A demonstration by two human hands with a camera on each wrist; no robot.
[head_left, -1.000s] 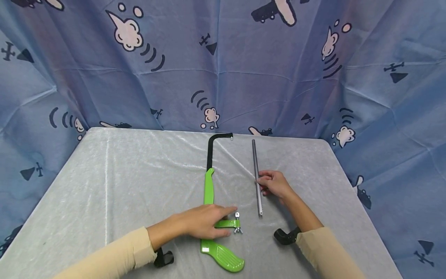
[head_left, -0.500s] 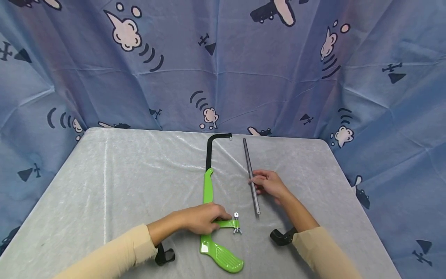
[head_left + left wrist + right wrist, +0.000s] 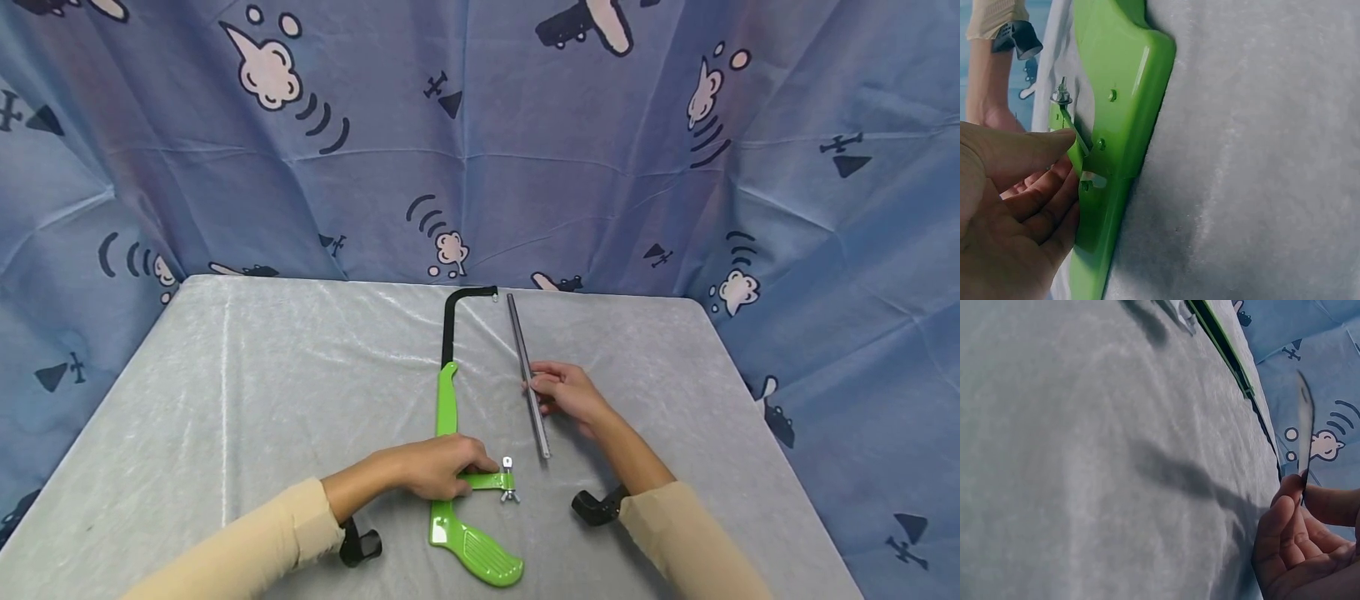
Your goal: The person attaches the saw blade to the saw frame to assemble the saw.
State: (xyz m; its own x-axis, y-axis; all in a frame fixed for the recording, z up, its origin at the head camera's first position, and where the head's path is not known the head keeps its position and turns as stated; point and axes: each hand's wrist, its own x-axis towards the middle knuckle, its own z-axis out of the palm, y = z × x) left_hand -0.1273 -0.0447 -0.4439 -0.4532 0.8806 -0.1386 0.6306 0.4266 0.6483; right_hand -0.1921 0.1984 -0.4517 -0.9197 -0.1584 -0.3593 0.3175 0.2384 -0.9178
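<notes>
A green and black hacksaw frame lies with its black hooked end pointing away and its ribbed green handle nearest me. My left hand grips the frame around its short green arm. In the left wrist view, the thumb presses one side of that arm and the fingers curl behind. A wing nut sits at the arm's end. My right hand pinches a long grey hacksaw blade near its middle, raised off the table and apart from the frame. A hole shows near the blade's tip in the right wrist view.
The table is covered with pale grey cloth. Behind it hangs a blue curtain with printed planes and clouds. Black wrist cameras are strapped under both forearms.
My right hand has carried the blade to the left, closer to the frame, its far end tilting left. My left hand's forefinger has curled in from pointing to hold the green arm.
</notes>
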